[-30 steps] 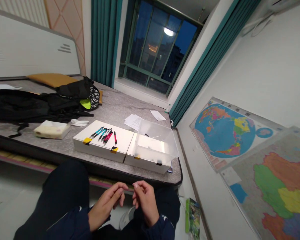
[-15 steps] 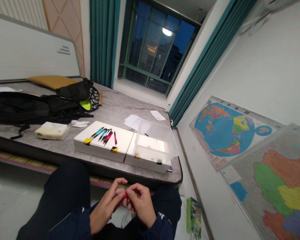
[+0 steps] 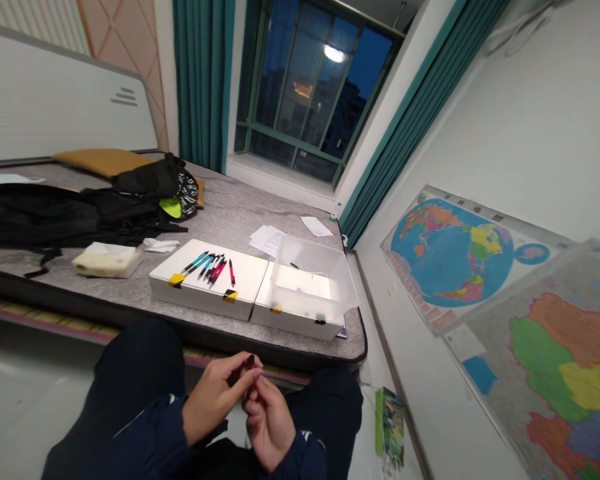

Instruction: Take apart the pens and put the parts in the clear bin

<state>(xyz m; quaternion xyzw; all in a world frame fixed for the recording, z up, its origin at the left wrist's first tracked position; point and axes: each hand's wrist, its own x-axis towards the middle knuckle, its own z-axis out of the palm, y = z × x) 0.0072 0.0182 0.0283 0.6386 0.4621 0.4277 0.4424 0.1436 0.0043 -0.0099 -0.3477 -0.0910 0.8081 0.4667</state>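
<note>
Between my knees, my left hand (image 3: 219, 395) and my right hand (image 3: 269, 419) meet, fingertips closed on a small red and black pen part (image 3: 251, 362). Fingers cover most of it. Beyond them, several pens (image 3: 211, 268) in blue, black and red lie on the left white box (image 3: 205, 301). One red pen (image 3: 231, 273) lies a little apart on its right. A clear plastic bin (image 3: 313, 273) rests on the right white box (image 3: 295, 324), with a few small dark pieces inside.
On the grey mattress (image 3: 230, 200) are a black backpack (image 3: 40, 213), a tissue pack (image 3: 107, 260), a crumpled tissue (image 3: 161, 245) and paper sheets (image 3: 267, 239). A green box (image 3: 390, 427) stands on the floor by the wall.
The fingers have shifted round the red piece, and a black end now shows above them. My right hand has turned and moved slightly left and lower. The camera view has shifted slightly.
</note>
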